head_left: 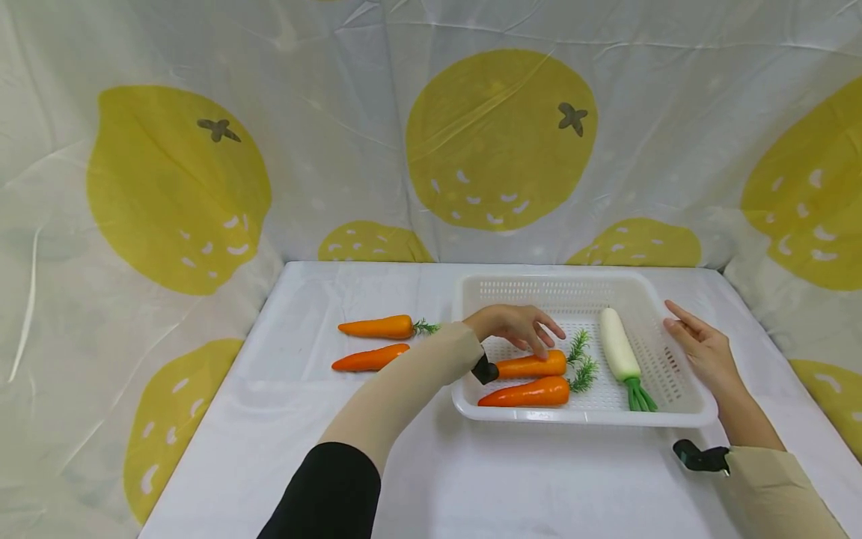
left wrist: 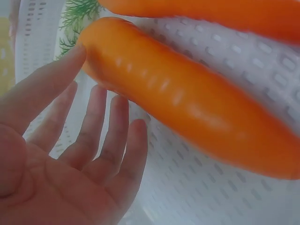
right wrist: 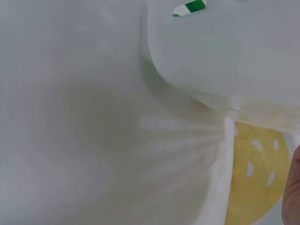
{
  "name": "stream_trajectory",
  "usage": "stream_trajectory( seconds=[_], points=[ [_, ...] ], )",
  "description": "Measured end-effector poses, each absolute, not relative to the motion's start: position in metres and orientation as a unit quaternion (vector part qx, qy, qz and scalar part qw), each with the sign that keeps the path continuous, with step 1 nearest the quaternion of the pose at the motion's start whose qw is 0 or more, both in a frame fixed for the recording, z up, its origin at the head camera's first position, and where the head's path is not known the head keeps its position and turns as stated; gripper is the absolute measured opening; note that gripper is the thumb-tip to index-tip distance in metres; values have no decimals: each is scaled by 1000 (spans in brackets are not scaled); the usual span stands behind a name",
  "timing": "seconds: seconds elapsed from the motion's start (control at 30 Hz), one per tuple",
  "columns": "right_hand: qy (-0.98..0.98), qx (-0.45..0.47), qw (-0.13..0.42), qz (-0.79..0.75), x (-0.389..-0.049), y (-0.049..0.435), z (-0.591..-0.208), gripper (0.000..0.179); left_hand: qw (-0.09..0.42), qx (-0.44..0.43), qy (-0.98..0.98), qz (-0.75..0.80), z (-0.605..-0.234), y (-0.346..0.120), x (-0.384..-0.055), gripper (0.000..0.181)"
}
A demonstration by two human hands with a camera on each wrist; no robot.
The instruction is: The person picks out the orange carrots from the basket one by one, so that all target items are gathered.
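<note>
Basket [head_left: 586, 418], white plastic w/ slotted sides, sits on the white table [head_left: 485, 486], toward its R & back edges. In it, nr L edge + front edge, 2 carrots lie side by side, leafy ends pointing R: back carrot [head_left: 532, 364] & front carrot [head_left: 528, 393]. White radish [head_left: 618, 343] lies nr basket's R edge, green leaves toward front edge.

L hand [head_left: 512, 323] is over basket's L half, right at back carrot; fingers slightly bent, spread fairly wide, not wrapped round it. Thumb tip is at carrot's thick end; can't tell if it's pressing. R hand [head_left: 703, 355] is at basket's R edge, fingers & thumb extended, gripping nothing; can't tell how much of it touches the rim.

Outside basket, beyond its L edge, 2 more on table: upper loose carrot [head_left: 377, 328] w/ leaves, lower loose carrot [head_left: 367, 359] partly hidden by L sleeve [head_left: 404, 382]. Curtain [head_left: 343, 150] w/ big yellow lemon prints hangs behind table's back edge.
</note>
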State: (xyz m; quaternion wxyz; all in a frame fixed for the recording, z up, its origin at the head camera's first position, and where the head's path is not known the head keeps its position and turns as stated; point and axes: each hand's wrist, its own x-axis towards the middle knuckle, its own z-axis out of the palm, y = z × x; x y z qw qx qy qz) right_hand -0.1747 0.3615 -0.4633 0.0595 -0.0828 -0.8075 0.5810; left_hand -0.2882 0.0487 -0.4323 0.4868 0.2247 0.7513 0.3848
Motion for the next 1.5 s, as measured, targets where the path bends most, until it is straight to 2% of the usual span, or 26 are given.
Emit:
stream_trajectory(
  seconds=[0.83, 1.1, 1.5],
  points=[
    [-797, -84, 71, 594, -173, 361, -463, 51, 521, 213, 770, 301, -441, 50, -288, 56],
    [-802, -86, 66, 587, -174, 360, -463, 54, 520, 239, 769, 284, -437, 48, -289, 57],
    [-798, -85, 68, 592, -175, 362, -464, 53, 493, 258, 746, 366, -420, 41, -295, 60]
  ],
)
